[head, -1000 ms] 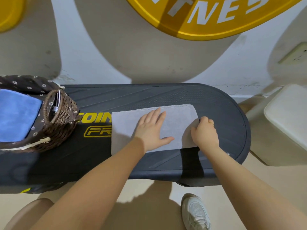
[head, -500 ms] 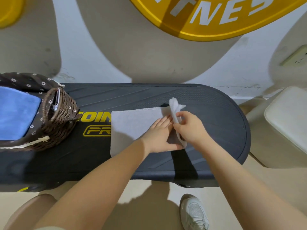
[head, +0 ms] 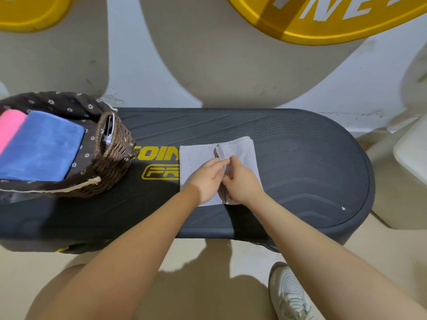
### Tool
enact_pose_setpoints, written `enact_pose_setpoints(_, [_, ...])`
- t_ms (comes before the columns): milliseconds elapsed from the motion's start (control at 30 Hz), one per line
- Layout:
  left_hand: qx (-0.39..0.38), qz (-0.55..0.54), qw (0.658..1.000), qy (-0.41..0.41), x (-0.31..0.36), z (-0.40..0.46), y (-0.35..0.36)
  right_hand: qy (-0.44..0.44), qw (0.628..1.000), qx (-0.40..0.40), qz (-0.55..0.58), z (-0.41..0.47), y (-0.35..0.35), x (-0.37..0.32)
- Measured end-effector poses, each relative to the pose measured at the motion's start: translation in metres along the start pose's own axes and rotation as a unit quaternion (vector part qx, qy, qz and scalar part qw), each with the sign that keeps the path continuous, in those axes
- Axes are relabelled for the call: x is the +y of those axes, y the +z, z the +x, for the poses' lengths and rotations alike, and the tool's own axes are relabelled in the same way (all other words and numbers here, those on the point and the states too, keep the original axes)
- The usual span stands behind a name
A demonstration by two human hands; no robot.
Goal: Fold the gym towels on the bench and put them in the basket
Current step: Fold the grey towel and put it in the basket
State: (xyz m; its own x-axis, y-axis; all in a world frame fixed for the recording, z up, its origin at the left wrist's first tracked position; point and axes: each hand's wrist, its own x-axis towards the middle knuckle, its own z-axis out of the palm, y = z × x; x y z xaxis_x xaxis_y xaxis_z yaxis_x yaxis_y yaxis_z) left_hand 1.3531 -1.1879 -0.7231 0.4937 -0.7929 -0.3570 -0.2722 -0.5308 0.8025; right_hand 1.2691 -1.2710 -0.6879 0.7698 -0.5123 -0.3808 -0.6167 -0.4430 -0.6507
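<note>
Folding the last visible towel, by my read. Far to the left of my fingers, the wicker basket [head: 111,158] on the bench [head: 300,158] already holds a pink towel [head: 9,128] and a blue towel [head: 41,148], both folded. My left hand [head: 208,179] lies on the grey towel [head: 196,158], fingers nearly straight, pinning it. My right hand [head: 242,183] pinches the turned-over edge, fingers curled, right half laid across. Left to do, I think: finish this fold, flatten it, carry it left to the basket.
</note>
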Motion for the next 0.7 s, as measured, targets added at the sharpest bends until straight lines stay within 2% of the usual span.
enact_pose_setpoints(67, [0.005, -0.016, 1.0, -0.007, -0.003, 0.004, 0.004, 0.002, 1.0, 0.008, 0.015, 0.0, -0.003, 0.001])
enact_pose_setpoints(200, [0.004, -0.092, 0.995, -0.039, -0.002, 0.01, 0.007, -0.057, 0.985, 0.071, -0.149, 0.002, -0.007, 0.003])
enact_pose_setpoints(267, [0.002, -0.13, 0.99, -0.059, 0.002, 0.012, 0.007, -0.086, 0.979, 0.094, -0.157, 0.006, -0.01, 0.005])
enact_pose_setpoints(367, [-0.011, -0.153, 0.988, -0.034, 0.013, 0.009, 0.009, -0.096, 0.979, 0.049, -0.175, 0.01, -0.014, 0.015])
enact_pose_setpoints(433, [-0.019, -0.084, 0.996, -0.006, 0.019, 0.006, 0.01, -0.096, 0.974, -0.006, -0.207, 0.009, -0.012, 0.024])
enact_pose_setpoints(500, [0.015, 0.043, 0.999, 0.011, 0.024, 0.002, 0.009, -0.084, 0.966, -0.037, -0.243, 0.007, -0.006, 0.029])
enact_pose_setpoints(567, [0.078, 0.14, 0.987, -0.024, 0.022, -0.004, 0.006, -0.066, 0.952, -0.039, -0.296, 0.008, 0.001, 0.031])
enact_pose_setpoints(700, [0.13, 0.196, 0.965, -0.118, 0.009, -0.019, 0.002, -0.051, 0.942, -0.005, -0.331, 0.01, 0.012, 0.031])
